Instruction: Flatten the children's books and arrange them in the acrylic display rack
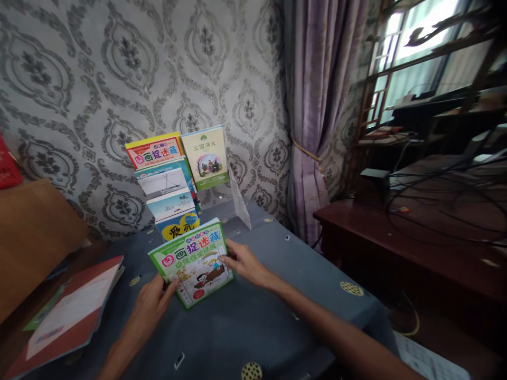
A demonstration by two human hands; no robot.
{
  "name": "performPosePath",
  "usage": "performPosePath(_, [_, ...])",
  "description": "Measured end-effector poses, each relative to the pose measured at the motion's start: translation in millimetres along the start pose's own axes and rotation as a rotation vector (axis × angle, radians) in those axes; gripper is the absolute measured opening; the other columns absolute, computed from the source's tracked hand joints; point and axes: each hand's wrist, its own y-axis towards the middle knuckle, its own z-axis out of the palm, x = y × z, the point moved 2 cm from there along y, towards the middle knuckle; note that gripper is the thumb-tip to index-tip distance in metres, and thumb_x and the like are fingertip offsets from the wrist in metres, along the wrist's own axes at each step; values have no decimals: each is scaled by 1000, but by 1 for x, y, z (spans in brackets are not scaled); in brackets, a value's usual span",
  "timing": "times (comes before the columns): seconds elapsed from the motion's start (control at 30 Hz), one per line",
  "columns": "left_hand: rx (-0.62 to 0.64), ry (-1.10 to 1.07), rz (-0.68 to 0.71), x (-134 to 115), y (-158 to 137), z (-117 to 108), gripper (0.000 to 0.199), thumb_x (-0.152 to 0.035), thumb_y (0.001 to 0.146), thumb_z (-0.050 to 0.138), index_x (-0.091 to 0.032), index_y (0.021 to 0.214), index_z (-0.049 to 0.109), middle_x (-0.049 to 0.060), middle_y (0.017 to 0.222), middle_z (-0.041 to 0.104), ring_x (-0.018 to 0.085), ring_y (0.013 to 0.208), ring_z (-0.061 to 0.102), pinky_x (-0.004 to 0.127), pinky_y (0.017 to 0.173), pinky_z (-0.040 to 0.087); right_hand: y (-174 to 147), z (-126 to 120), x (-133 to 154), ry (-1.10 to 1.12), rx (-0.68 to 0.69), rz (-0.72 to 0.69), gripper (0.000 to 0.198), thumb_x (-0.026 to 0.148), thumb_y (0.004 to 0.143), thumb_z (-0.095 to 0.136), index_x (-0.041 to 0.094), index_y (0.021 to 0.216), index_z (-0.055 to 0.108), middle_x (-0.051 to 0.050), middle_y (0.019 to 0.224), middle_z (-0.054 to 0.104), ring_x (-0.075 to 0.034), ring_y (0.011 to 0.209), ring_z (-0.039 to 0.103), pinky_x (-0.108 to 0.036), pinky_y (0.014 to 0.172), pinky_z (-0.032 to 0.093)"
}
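Note:
Between my two hands a green-bordered picture book [194, 264] is held nearly upright, its cover toward me. My left hand [152, 301] grips its lower left edge, thumb on the cover. On the right edge my right hand [245, 264] pinches it, thumb in front; the other fingers are partly hidden behind. Just beyond stands a tiered row of books, including a blue and yellow one [178, 226], a pale blue one [170, 205] and a red and yellow one [154, 152] at the top. A cream and green book [205, 158] stands to their right. Whatever supports them is mostly hidden.
A grey-blue cloth [285, 295] covers the table. Red-covered papers [75, 311] and a brown cardboard box [35, 237] lie at the left. A white panel [240, 200] stands at the row's right. Beyond are a purple curtain [317, 105] and a dark red desk [356, 221] with tangled cables.

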Motion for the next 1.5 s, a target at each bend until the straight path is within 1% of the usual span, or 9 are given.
performPosePath(0.2, [61,38,6,-5,2,-3,39,-58,95,44,-23,86,60,4,75,71,23,63,66,33,57,54,4,-3,-6,28,15,-16,26,44,95,60,18,100,62,-2,89,70,-19,82,64,-29,71,53])
performPosePath(0.33, [45,85,58,-22,20,-7,33,-52,95,42,-24,90,59,5,82,73,25,72,70,35,62,55,16,-16,-8,65,-22,-10,27,44,94,59,18,103,62,-3,90,70,-19,81,64,-29,69,52])
performPosePath(0.43, [-11,123,144,-40,43,-8,28,-46,94,42,-24,81,54,5,81,72,24,76,69,35,67,55,31,-34,-9,111,-59,-32,32,45,92,60,18,108,60,-5,93,71,-19,82,65,-29,67,52])
performPosePath(0.53, [-61,121,182,-57,72,-7,25,-42,92,45,-24,78,52,3,73,68,23,69,67,33,62,53,49,-57,-8,118,-89,-51,34,47,90,61,18,107,60,-6,92,71,-20,79,67,-30,64,53])
performPosePath(0.73, [-121,-81,207,-95,139,-20,15,-33,89,50,-22,99,52,1,79,68,20,63,69,32,59,57,91,-114,9,62,-161,-138,32,43,85,67,20,107,64,-7,97,74,-23,80,69,-36,65,57])
performPosePath(0.9, [-233,-129,346,-129,198,-49,45,-17,88,53,-20,131,40,1,82,68,16,59,68,28,57,58,139,-157,35,30,-228,-269,35,45,83,71,22,108,63,-7,102,74,-25,84,69,-36,61,59])
performPosePath(1.1, [-330,44,516,-156,247,-78,67,-8,91,52,-22,149,23,1,93,70,13,67,70,30,75,60,191,-188,46,-9,-271,-343,34,44,83,73,24,108,62,-4,99,73,-24,87,68,-37,67,62])
performPosePath(1.33, [-344,152,543,-156,272,-79,83,-7,90,51,-25,158,7,-1,84,66,16,64,70,32,74,60,218,-189,30,35,-289,-294,35,43,81,72,25,109,61,-5,106,74,-25,91,69,-40,72,62])
performPosePath(1.5, [-343,180,559,-148,284,-68,79,-9,92,49,-25,158,9,0,86,66,15,65,70,31,73,60,223,-193,20,57,-295,-271,38,46,77,74,24,107,61,-5,104,74,-26,92,69,-40,73,61])
